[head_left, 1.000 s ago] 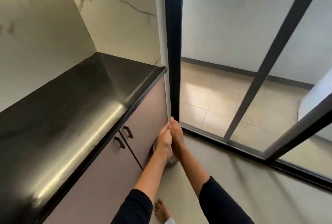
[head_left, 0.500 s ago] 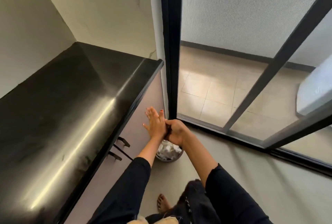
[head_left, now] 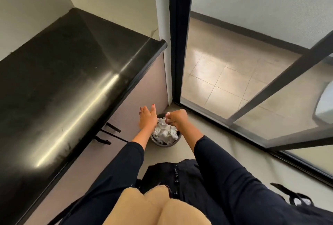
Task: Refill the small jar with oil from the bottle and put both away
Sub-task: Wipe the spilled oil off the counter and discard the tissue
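Observation:
Neither the small jar nor the oil bottle shows in the head view. Both my hands hover over a small round waste bin (head_left: 163, 144) on the floor, filled with crumpled white tissue (head_left: 164, 132). My left hand (head_left: 146, 119) is spread open above the bin's left rim and holds nothing. My right hand (head_left: 177, 118) is curled above the bin's right side and pinches a small white scrap of tissue (head_left: 168, 114) at its fingertips.
A glossy black countertop (head_left: 63, 80) runs along the left, above pale cabinet doors with black handles (head_left: 112, 127). A black-framed glass sliding door (head_left: 178, 44) stands just right of the bin, with a tiled balcony floor beyond. My knees and dark clothing fill the bottom.
My hands, clasped together over the bin before, have come apart: the left has spread open to the left, the right stays curled. My view has tilted further down.

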